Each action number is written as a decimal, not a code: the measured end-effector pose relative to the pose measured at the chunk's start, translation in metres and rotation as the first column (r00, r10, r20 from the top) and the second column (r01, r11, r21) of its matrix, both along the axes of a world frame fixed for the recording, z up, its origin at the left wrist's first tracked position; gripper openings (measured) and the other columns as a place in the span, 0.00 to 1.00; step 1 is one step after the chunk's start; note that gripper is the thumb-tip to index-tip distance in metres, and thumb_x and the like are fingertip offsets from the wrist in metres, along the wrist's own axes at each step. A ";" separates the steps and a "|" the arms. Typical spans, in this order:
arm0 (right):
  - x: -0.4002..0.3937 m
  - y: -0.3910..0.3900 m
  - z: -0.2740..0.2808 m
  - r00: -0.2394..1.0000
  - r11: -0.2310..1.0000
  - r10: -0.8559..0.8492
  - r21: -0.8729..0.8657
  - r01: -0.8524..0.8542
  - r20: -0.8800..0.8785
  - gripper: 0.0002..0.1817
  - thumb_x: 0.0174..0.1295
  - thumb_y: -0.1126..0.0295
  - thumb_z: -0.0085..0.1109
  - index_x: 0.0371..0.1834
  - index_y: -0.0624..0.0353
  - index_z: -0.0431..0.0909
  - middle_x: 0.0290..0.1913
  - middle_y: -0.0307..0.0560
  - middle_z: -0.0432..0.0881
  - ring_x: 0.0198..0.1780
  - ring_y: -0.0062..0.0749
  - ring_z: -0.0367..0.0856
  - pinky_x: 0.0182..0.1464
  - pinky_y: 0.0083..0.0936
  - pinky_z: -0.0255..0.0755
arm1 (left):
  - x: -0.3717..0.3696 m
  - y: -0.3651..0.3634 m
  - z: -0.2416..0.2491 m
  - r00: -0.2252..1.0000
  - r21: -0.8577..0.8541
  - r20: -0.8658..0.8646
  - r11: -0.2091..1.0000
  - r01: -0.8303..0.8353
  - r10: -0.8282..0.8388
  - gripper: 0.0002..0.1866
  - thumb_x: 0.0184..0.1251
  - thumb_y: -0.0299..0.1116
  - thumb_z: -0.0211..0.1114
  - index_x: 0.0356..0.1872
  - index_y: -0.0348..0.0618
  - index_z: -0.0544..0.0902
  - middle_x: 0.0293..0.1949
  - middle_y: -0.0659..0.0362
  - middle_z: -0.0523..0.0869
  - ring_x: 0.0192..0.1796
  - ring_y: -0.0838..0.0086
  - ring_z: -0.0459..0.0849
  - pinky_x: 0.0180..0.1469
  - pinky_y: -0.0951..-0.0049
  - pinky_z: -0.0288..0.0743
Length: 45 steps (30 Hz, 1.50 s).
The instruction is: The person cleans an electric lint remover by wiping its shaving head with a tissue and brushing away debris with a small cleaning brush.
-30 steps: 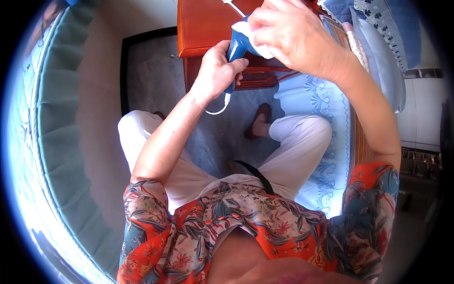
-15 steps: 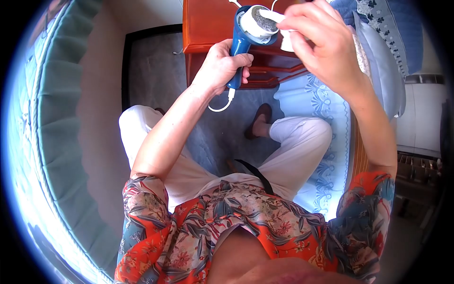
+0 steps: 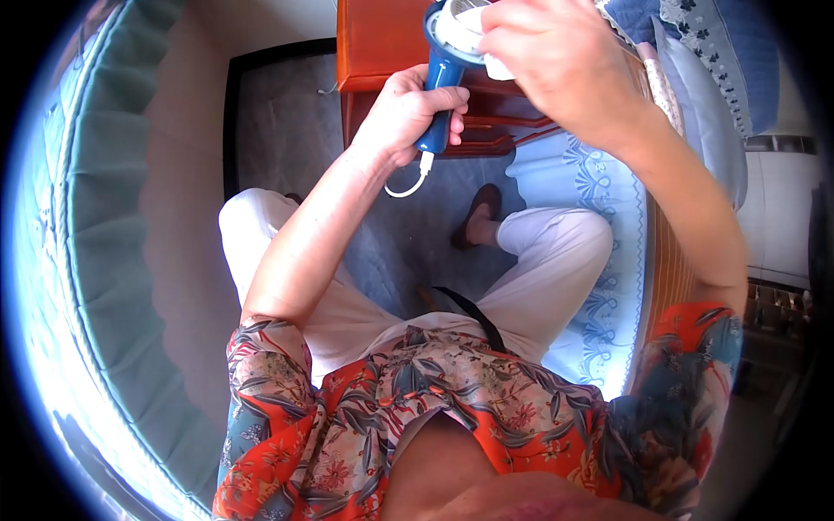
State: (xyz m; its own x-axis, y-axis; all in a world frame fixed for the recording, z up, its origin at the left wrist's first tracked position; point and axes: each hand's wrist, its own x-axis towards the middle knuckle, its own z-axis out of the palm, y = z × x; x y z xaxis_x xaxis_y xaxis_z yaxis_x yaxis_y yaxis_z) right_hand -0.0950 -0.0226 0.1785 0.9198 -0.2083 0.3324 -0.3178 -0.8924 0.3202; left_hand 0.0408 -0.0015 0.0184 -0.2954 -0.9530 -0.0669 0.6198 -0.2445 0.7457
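My left hand [image 3: 415, 113] is wrapped round the handle of a blue device [image 3: 445, 74] with a round white head at the top of the view. A white cable [image 3: 425, 165] is plugged into the bottom of the handle. My right hand [image 3: 556, 61] pinches a white cloth or tissue [image 3: 498, 68] against the right side of the round head. My right fingers cover part of that head, and its top edge reaches the frame's border.
A reddish-brown wooden cabinet [image 3: 382, 43] stands behind the device. On the right is a bed with a light blue patterned cover [image 3: 599, 252] and pillows [image 3: 704, 113]. A green curtain [image 3: 113, 217] hangs at the left. My knees are apart over the grey floor [image 3: 391, 252].
My right hand has moved left and up with the white cloth, now covering more of the round head. The device has shifted slightly up and left in my left hand.
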 end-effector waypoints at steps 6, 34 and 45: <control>-0.043 -0.008 -0.014 0.891 0.875 -0.305 0.469 0.122 0.336 0.05 0.59 0.79 0.61 0.39 0.63 0.81 0.38 0.41 0.82 0.41 0.24 0.80 0.44 0.19 0.73 | 0.005 -0.002 -0.001 0.978 -0.054 -0.181 0.994 0.098 -0.106 0.10 0.63 0.25 0.62 0.43 0.32 0.76 0.30 0.52 0.82 0.26 0.73 0.81 0.29 0.72 0.80; 0.011 -0.025 -0.008 0.941 0.934 0.242 0.207 -0.292 0.235 0.03 0.52 0.76 0.61 0.28 0.63 0.78 0.31 0.47 0.78 0.38 0.37 0.78 0.42 0.27 0.74 | 0.004 0.005 0.005 0.935 -0.058 -0.134 0.944 0.324 -0.329 0.13 0.61 0.27 0.61 0.46 0.36 0.73 0.28 0.53 0.80 0.21 0.71 0.79 0.22 0.73 0.74; 0.018 -0.023 0.012 0.999 0.978 0.052 0.201 -0.054 0.013 0.11 0.51 0.69 0.62 0.33 0.61 0.73 0.38 0.51 0.75 0.43 0.45 0.77 0.44 0.36 0.74 | 0.008 0.007 0.009 0.955 0.033 -0.036 0.955 0.296 -0.295 0.11 0.60 0.27 0.64 0.42 0.38 0.75 0.26 0.56 0.82 0.21 0.74 0.80 0.21 0.75 0.74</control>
State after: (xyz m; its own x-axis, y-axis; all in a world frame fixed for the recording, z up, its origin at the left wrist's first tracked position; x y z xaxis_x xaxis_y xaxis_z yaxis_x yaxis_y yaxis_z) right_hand -0.0771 -0.0457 0.1905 0.9291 -0.2225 0.2955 -0.2698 -0.9541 0.1300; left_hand 0.0492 0.0057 0.0276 -0.5661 -0.8196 -0.0875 0.5378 -0.4478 0.7143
